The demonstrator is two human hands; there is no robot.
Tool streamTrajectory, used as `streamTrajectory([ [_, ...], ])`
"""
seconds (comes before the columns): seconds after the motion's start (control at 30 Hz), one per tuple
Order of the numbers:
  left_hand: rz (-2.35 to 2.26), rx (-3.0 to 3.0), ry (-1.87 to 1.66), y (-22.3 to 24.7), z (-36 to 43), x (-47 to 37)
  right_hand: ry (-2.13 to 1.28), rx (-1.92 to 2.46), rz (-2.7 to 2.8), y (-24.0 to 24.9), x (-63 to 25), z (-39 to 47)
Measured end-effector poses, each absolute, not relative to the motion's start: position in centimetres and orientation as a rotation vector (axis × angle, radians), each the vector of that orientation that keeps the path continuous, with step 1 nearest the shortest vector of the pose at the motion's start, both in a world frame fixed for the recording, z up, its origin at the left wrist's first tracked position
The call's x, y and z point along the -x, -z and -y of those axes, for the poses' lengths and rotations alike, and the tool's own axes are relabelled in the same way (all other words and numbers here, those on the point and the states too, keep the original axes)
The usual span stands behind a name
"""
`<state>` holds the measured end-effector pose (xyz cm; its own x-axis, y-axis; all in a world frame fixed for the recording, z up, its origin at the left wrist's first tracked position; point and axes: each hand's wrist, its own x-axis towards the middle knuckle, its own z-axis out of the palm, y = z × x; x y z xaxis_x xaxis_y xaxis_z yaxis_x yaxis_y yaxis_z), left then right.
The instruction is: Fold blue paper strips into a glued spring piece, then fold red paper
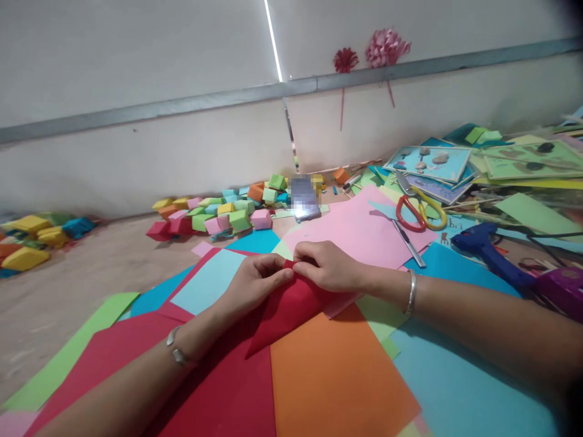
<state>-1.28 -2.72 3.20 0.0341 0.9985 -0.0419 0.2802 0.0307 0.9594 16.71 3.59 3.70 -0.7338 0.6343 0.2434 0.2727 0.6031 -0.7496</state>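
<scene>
A folded piece of red paper [291, 309] is held between both hands, its pointed lower corner hanging towards me. My left hand [255, 280] pinches the top edge between thumb and fingers. Close beside it, my right hand [325, 266] pinches the same edge, fingers curled over it. Only a small red tip shows between the two thumbs. Beneath the hands lie spread sheets: a large red sheet [223, 394], an orange sheet [332, 370], a light blue sheet [473, 376] and a pink sheet [359, 224].
Scissors [421, 212] with red and yellow handles and a utility knife [409, 244] lie right of the hands, near a blue glue gun [492, 252]. Colourful folded paper blocks [239, 220] cluster by the wall. A phone-like device [305, 199] stands behind. Paper flowers [387, 47] hang on the wall.
</scene>
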Motion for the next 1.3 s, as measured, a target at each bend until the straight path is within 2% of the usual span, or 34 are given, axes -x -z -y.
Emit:
streamTrajectory([
  [0.3,-1.512,-1.275,-1.186,-3.1,1.8,2.1,-1.524,0.801,2.516,-5.4,-19.4,-6.5],
  [0.47,-1.581,-1.300,-1.204,-2.7,1.7,2.1,-1.513,0.861,2.482,-5.4,-19.4,-7.5],
  [0.7,-1.652,-1.355,-1.262,-3.2,1.5,2.3,-1.677,0.799,2.369,-4.6,-20.5,-9.0],
  [0.97,-1.624,-1.322,-1.411,-2.5,1.2,3.1,-1.577,0.912,2.221,-4.4,-20.7,-9.1],
  [1.3,-1.622,-1.310,-1.479,-1.8,0.6,3.9,-1.754,0.754,1.930,-2.4,-20.7,-11.0],
])
